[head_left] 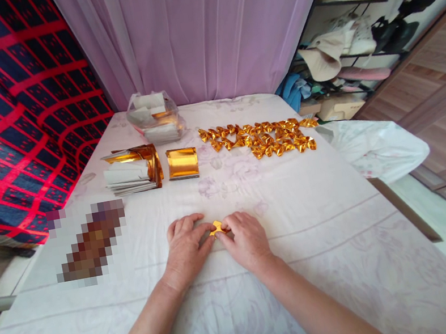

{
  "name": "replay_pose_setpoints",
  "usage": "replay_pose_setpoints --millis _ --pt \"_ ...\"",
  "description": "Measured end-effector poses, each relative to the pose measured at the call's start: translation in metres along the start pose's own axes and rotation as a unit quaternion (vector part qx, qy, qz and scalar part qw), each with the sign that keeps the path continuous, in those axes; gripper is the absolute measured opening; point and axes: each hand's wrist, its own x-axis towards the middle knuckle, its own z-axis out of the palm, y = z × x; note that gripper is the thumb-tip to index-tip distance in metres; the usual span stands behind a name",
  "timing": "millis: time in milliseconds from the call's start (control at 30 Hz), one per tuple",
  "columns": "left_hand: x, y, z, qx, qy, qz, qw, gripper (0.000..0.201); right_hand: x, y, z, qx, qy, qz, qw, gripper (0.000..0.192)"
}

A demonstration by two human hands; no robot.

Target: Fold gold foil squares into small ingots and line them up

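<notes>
My left hand [185, 248] and my right hand [245, 239] rest side by side on the white floral cloth [322, 241], fingertips pinching a small folded gold foil piece [217, 227] between them. Most of the piece is hidden by my fingers. Farther back at the right lies a cluster of several finished folded gold pieces [261, 138]. A flat stack of gold foil sheets [182, 163] sits behind my hands, with a stack of white and gold papers [133, 171] to its left.
A clear plastic bag of paper [155, 118] stands at the back near the lilac curtain [198, 27]. A red and dark blue checked blanket [2, 114] hangs at the left. A white bag [374, 146] lies at the right edge, cluttered shelves [348, 47] behind it.
</notes>
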Motion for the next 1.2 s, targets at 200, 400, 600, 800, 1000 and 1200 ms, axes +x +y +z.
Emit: replay_pose_setpoints --millis 200,400,600,800,1000,1200 --pt "0.001 0.001 -0.001 -0.005 -0.006 -0.005 1.0 0.021 0.001 0.002 -0.001 0.034 -0.011 0.008 0.999 0.009" --pt "0.0 0.001 -0.001 -0.008 -0.005 -0.003 1.0 0.021 0.0 0.014 -0.008 0.03 -0.014 0.021 0.999 0.012" --pt "0.0 0.001 -0.001 -0.011 -0.002 -0.003 1.0 0.022 0.001 0.028 -0.012 0.044 0.001 0.05 0.998 0.012" --pt "0.001 0.001 -0.001 -0.014 -0.007 -0.008 1.0 0.024 -0.001 0.041 -0.009 0.1 0.055 0.041 0.993 0.013" --pt "0.0 -0.001 0.0 -0.007 0.0 0.0 1.0 0.025 -0.003 0.039 -0.012 0.106 0.056 -0.009 0.993 0.013" --pt "-0.002 -0.002 0.0 -0.003 0.008 0.021 1.0 0.024 -0.005 0.034 -0.017 0.073 0.031 -0.041 0.996 0.013"
